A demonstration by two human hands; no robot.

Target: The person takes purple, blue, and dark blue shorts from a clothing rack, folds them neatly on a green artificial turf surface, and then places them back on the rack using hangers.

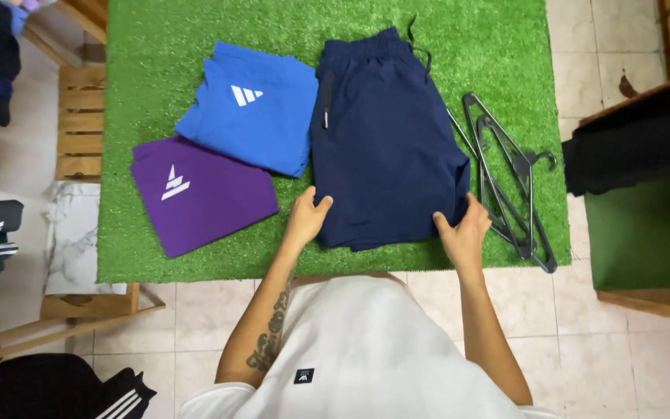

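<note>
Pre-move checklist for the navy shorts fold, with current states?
1. Left hand on the navy shorts, near edge: ok.
2. Right hand gripping the opposite near corner: ok.
3. Shorts lying flat on the green turf mat: ok, drawstring trails at the top.
4. Blue folded garment apart from the shorts: not ok, the edges meet or overlap.
5. Purple folded garment out of the hands' way: ok.
6. Black hangers apart from the right hand: cannot tell, they lie right beside it.
</note>
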